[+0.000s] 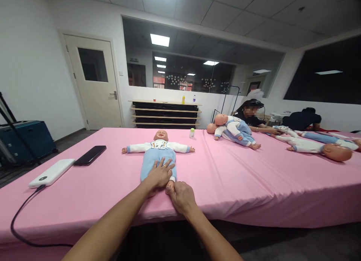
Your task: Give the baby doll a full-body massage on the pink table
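A baby doll [158, 161] in a white top and light blue trousers lies on its back on the pink-covered table, arms stretched out sideways and head away from me. My left hand [161, 173] rests on the doll's lower trousers, fingers spread, with a ring on one finger. Beside it, my right hand [182, 196] is closed around the doll's foot [170, 185] on the right. The other foot is mostly hidden behind my left wrist. A small bottle with a green cap [192, 133] stands beyond the doll's hand on the right.
A black phone [90, 155] and a white power bank [52, 173] with a cable lie at left. Two dolls [234, 129] are piled at right; more dolls [324, 148] lie farther over. Two people [251, 116] sit behind them. The pink tablecloth [231, 178] hangs over the near edge.
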A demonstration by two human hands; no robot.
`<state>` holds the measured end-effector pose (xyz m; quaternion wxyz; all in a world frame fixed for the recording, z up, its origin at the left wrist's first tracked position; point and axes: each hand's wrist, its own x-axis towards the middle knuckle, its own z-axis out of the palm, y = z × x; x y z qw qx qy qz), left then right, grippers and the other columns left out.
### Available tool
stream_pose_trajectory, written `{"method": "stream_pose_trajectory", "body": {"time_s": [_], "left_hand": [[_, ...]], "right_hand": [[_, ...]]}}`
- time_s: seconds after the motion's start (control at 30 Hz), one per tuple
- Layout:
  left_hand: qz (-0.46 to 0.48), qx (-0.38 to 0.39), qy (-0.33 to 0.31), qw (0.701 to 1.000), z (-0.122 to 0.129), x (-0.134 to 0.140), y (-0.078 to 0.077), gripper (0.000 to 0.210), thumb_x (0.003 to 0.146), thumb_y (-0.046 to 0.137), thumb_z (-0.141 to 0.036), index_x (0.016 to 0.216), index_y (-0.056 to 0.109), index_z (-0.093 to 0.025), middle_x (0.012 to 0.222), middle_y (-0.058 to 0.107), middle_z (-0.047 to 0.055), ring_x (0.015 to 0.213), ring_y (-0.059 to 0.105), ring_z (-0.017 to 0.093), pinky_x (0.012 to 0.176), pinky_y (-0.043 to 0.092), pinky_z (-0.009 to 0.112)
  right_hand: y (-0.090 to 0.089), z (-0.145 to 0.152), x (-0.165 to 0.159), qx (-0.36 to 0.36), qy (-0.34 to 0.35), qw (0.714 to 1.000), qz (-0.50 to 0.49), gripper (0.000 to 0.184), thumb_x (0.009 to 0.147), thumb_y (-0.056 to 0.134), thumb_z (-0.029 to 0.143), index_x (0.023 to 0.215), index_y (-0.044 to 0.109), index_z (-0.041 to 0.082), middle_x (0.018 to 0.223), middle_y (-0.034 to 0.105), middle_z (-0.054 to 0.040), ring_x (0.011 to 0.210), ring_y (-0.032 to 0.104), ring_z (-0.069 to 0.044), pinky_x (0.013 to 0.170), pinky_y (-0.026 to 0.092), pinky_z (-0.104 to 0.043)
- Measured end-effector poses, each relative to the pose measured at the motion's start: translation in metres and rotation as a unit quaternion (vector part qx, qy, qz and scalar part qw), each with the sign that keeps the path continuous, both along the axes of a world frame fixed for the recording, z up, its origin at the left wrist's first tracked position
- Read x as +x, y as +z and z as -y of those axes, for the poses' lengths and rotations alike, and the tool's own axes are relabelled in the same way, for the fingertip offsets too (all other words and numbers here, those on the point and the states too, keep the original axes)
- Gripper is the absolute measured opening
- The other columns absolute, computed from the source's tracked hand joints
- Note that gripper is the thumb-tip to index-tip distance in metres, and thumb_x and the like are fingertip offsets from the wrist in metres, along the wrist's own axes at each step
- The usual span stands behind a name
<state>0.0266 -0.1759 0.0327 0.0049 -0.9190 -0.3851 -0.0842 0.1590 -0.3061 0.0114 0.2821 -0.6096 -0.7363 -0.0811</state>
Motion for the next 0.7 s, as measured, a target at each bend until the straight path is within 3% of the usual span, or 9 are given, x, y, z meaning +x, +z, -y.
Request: {"method": "stream_pose_trajectory", "body": {"time_s": [0.13, 0.33, 0.57, 0.7], "left_hand": [[0.005, 0.0, -0.001, 1.0, -0.001, 0.001, -0.001, 0.052, 0.095, 0.024, -0.032, 0.146, 0.035, -0.028, 0.158, 0.022, 0.005, 0.145, 0.007, 0.036, 0.109, 0.011, 0.065], [0.031, -0.024, 0.002, 0.999, -0.002, 0.005, -0.001, 0.052, 0.096, 0.022, -0.04, 0.144, 0.039, -0.029, 0.157, 0.022, 0.004, 0.145, 0.006, 0.037, 0.107, 0.01, 0.067], [0.092, -0.034, -0.042, 0.994, -0.019, -0.02, 0.031, 0.05, 0.095, 0.03, -0.049, 0.138, 0.047, -0.031, 0.147, 0.042, 0.002, 0.139, 0.03, 0.029, 0.112, 0.025, 0.051], [0.143, -0.022, -0.016, 0.989, -0.054, -0.04, 0.044, 0.049, 0.094, 0.034, -0.047, 0.137, 0.049, -0.027, 0.145, 0.045, 0.003, 0.135, 0.036, 0.025, 0.113, 0.029, 0.044]], "right_hand": [[0.005, 0.001, 0.004, -0.025, 0.043, 0.996, -0.074, 0.046, 0.101, 0.029, 0.041, 0.078, 0.062, 0.02, 0.073, 0.064, -0.0014, 0.07, 0.058, -0.013, 0.064, 0.031, -0.023], [0.008, 0.0, 0.007, -0.055, 0.032, 0.997, -0.051, 0.033, 0.092, 0.047, 0.046, 0.077, 0.058, 0.019, 0.071, 0.061, -0.0016, 0.068, 0.055, -0.015, 0.063, 0.031, -0.025], [0.012, -0.003, 0.038, -0.076, 0.025, 0.99, -0.117, 0.036, 0.094, 0.042, 0.046, 0.068, 0.048, 0.022, 0.066, 0.056, -0.0025, 0.062, 0.05, -0.015, 0.059, 0.032, -0.028], [0.036, -0.018, 0.059, -0.074, 0.06, 0.985, -0.144, 0.035, 0.095, 0.039, 0.043, 0.067, 0.044, 0.022, 0.063, 0.053, -0.0026, 0.058, 0.049, -0.015, 0.055, 0.034, -0.027]]}}
